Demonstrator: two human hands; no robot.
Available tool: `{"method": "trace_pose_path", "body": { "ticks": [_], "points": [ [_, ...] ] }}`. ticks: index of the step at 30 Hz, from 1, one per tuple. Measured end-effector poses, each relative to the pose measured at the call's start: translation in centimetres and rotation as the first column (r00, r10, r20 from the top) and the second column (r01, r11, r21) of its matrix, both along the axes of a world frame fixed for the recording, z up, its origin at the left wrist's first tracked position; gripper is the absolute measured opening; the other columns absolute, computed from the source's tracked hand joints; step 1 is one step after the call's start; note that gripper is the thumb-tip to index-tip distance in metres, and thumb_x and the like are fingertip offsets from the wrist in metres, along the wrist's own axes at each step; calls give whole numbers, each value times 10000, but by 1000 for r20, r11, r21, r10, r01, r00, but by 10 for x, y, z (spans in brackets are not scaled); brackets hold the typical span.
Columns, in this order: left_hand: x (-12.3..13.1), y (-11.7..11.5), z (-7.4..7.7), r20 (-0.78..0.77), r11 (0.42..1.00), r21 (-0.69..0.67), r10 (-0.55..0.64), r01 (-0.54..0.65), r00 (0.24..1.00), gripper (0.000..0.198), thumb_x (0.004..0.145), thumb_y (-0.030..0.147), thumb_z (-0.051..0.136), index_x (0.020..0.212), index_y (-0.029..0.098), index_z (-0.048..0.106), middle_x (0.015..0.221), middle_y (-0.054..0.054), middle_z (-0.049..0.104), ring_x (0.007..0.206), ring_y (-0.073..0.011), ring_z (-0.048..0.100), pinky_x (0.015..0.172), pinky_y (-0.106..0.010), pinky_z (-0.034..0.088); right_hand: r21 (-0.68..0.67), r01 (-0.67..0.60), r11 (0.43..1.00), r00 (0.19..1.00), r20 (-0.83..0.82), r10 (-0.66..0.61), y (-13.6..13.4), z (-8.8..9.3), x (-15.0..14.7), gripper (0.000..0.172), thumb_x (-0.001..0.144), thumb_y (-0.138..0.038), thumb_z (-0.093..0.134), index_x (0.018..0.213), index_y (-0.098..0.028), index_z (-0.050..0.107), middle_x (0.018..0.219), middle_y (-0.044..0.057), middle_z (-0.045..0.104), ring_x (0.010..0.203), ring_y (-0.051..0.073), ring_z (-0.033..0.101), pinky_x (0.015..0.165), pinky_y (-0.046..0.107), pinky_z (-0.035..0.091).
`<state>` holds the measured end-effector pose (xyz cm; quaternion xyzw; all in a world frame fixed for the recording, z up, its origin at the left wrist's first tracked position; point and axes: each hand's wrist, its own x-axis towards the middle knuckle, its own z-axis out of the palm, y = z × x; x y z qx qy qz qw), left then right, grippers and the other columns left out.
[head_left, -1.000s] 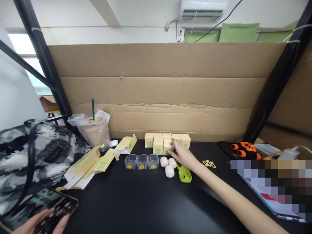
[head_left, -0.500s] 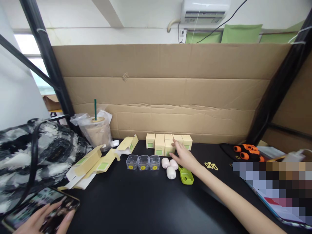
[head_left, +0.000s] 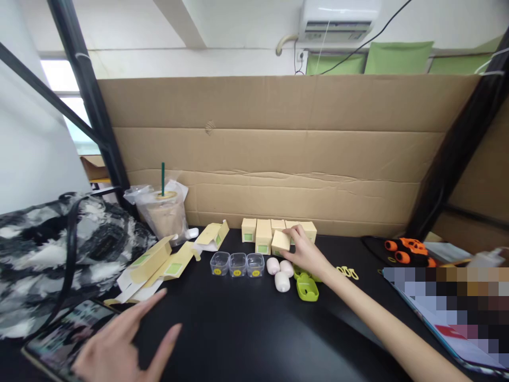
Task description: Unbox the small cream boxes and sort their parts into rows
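My right hand (head_left: 304, 253) reaches to the back of the black table and grips a small cream box (head_left: 281, 241), tilted and lifted off the row of cream boxes (head_left: 258, 233) along the cardboard wall. Below it lie pink oval pieces (head_left: 278, 271) and a green case (head_left: 307, 286). My left hand (head_left: 119, 345) hovers open, fingers spread, over the near left table beside a phone (head_left: 63, 337). Three clear small cups (head_left: 237, 263) stand in a line left of the pink pieces.
A patterned black-and-white bag (head_left: 51, 254) fills the left side. An iced drink in a plastic bag (head_left: 165, 212) and flattened cream cartons (head_left: 159, 262) lie behind. Orange-black tool (head_left: 405, 249), yellow rings (head_left: 349, 272) and papers sit at the right. Cardboard wall (head_left: 278, 159) closes the back.
My right hand closed on a cream box and lifted it from the row. My left hand came off the phone and rose with fingers spread. The view shifted slightly left.
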<state>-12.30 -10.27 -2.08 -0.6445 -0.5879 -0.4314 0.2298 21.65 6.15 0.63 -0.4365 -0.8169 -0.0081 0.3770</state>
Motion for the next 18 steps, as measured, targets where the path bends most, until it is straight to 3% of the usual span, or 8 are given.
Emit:
{"method": "trace_pose_path", "body": {
  "ticks": [1, 4, 6, 9, 12, 15, 18],
  "points": [
    [15, 4, 7, -49, 999, -29, -26, 25, 998, 403, 815, 502, 527, 1134, 255, 523, 1037, -69, 646, 935, -289, 603, 842, -445, 430, 2, -5, 1000, 1000, -6, 5, -2, 6, 1, 410, 729, -186, 625, 1105, -203, 463, 1032, 83, 480, 1000, 272, 542, 846, 438, 483],
    [58, 20, 25, -91, 977, 55, -200, 205, 976, 462, 834, 432, 544, 1220, 217, 409, 1147, -101, 607, 1046, -273, 572, 909, -453, 411, 14, -34, 999, 999, -24, 34, -15, 26, 4, 401, 739, -215, 631, 1099, -200, 454, 1067, 96, 477, 1026, 288, 522, 861, 468, 463],
    [82, 34, 36, -89, 933, -44, -359, 357, 929, 468, 844, 365, 556, 1247, 219, 365, 1230, -105, 552, 1139, -250, 523, 957, -433, 410, 13, -73, 997, 997, -38, 73, -28, 39, 4, 405, 750, -228, 633, 1107, -209, 442, 1089, 91, 482, 1042, 275, 515, 888, 459, 449],
    [110, 59, 50, -22, 805, -220, -568, 550, 823, 587, 838, 362, 573, 1322, 222, 272, 1359, -128, 429, 1267, -253, 415, 1025, -437, 389, -11, -139, 990, 989, -54, 139, -52, 47, 1, 416, 757, -240, 644, 1114, -233, 430, 1088, 65, 518, 1042, 241, 524, 894, 416, 455],
    [126, 77, 58, 62, 645, -334, -713, 687, 699, 746, 767, 399, 651, 1358, 219, 232, 1382, -151, 398, 1290, -286, 384, 1045, -476, 370, -100, -213, 972, 975, -93, 204, -76, 39, -3, 446, 744, -214, 664, 1121, -249, 427, 1063, 37, 551, 995, 206, 556, 870, 371, 478],
    [131, 84, 56, 153, 491, -417, -792, 765, 591, 737, 727, 415, 690, 1329, 222, 312, 1326, -145, 472, 1223, -295, 461, 1001, -486, 411, -224, -290, 930, 947, -204, 247, -93, 24, -6, 437, 751, -178, 658, 1116, -258, 433, 1072, 25, 548, 994, 186, 558, 877, 346, 474],
    [127, 82, 47, 241, 396, -434, -815, 809, 528, 685, 747, 418, 677, 1316, 235, 343, 1319, -119, 495, 1199, -262, 494, 986, -450, 434, -273, -291, 917, 943, -241, 228, -102, 13, -7, 426, 758, -207, 669, 1111, -261, 437, 1078, 29, 542, 1002, 194, 555, 864, 349, 477]
  ]
}}
